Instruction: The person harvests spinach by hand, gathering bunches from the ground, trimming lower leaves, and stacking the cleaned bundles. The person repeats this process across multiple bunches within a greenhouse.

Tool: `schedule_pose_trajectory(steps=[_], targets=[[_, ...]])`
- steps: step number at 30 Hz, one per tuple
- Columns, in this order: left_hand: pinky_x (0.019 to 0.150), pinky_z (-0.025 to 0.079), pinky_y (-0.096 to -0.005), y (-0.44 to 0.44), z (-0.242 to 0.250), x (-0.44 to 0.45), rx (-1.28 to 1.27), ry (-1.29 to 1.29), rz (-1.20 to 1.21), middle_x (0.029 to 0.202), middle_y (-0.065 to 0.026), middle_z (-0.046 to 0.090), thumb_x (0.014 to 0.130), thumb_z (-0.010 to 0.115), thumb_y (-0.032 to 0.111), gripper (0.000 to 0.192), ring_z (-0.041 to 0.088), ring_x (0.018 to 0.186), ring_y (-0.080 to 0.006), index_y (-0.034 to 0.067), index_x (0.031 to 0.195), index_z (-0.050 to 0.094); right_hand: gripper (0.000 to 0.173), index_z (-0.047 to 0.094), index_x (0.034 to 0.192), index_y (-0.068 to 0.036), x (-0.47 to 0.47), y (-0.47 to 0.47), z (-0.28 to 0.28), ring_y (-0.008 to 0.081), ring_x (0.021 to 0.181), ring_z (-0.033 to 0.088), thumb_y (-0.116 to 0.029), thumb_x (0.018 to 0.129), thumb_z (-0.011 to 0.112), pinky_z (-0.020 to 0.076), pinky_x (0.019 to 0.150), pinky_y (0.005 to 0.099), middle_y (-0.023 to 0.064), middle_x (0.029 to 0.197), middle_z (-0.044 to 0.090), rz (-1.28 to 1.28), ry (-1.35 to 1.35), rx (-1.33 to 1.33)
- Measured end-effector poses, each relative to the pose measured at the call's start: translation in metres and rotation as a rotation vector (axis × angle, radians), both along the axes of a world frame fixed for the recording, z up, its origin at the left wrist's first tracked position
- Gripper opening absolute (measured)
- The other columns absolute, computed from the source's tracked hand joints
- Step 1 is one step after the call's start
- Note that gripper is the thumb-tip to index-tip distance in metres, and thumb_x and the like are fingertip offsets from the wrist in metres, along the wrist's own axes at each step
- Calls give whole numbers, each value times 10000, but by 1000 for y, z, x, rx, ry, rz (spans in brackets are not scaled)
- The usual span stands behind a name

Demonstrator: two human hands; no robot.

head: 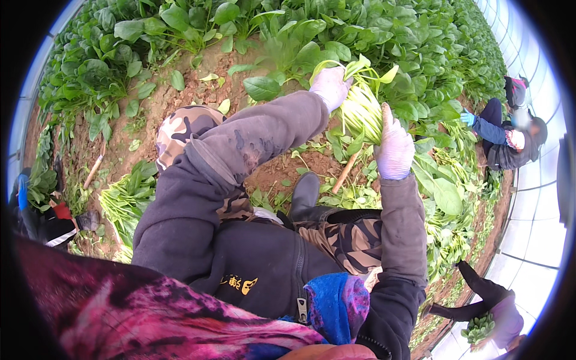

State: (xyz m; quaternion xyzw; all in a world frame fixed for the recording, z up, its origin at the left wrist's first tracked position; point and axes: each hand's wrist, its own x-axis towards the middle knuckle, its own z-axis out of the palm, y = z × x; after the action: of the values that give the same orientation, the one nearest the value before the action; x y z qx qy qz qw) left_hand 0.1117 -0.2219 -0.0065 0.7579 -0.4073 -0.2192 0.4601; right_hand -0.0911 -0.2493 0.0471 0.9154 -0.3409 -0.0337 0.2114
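Note:
Both my hands wear whitish-lilac gloves. Between them is a bunch of spinach [360, 110], its pale stems turned up towards me. My left hand [332, 87] is closed on the bunch's upper left, where a few leafy stalks bend over the stems. My right hand [394, 146] grips its lower right, one finger stretched along the stems. The underside of the bunch and some fingertips are hidden. Below it, the wooden handle [346, 172] of a tool lies among loose leaves; its head cannot be seen. My dark boot [305, 191] rests on the soil nearby.
Growing spinach [405, 40] fills the far side. Cut spinach lies in piles at left [128, 198] and right [443, 180]. Another wooden handle [93, 172] stands at left. Co-workers are at the left edge [42, 216], right [508, 135] and lower right [490, 306], near plastic sheeting [535, 207].

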Motion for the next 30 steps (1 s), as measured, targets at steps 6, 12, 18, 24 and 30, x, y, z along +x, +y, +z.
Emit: schedule_pose_trajectory(steps=[6, 12, 18, 24, 30], targets=[[491, 475, -324, -2, -16, 22, -88, 1062, -11, 736, -104, 652, 966, 537, 153, 189, 595, 585, -159, 3, 902, 633, 977, 306, 1473, -136, -19, -17, 10, 316, 857, 624, -93, 638, 811, 517, 736, 395, 134, 998, 591, -11, -339, 190], [563, 503, -315, 21, -34, -3, 573, 524, -736, 855, -114, 692, 874, 692, 254, 338, 630, 633, -176, -4, 1082, 625, 933, 328, 1465, -144, -38, -31, 17, 320, 916, 641, -87, 659, 795, 528, 764, 402, 131, 1076, 618, -109, -536, 146], [1085, 367, -376, 15, -1, -18, -76, 882, -650, 1399, -158, 471, 802, 788, 315, 801, 460, 1284, -243, 29, 1416, 361, 937, 313, 1473, -143, -35, -25, 15, 303, 880, 639, -118, 672, 798, 526, 744, 400, 124, 1027, 613, -122, -434, 92], [675, 539, -292, 14, 17, -18, -11, 949, -415, 813, -54, 673, 781, 803, 353, 457, 626, 689, -143, 38, 1057, 618, 980, 237, 1504, -170, -21, -16, 14, 266, 816, 636, -163, 694, 788, 531, 708, 381, 103, 996, 571, -118, -176, -7], [488, 486, -249, 21, 13, -2, 33, 802, -676, 753, -42, 676, 921, 646, 259, 343, 579, 545, -93, 43, 1180, 583, 1002, 223, 1509, -179, -27, -24, 12, 268, 807, 633, -173, 687, 797, 528, 716, 386, 105, 978, 578, -119, -196, -9]])
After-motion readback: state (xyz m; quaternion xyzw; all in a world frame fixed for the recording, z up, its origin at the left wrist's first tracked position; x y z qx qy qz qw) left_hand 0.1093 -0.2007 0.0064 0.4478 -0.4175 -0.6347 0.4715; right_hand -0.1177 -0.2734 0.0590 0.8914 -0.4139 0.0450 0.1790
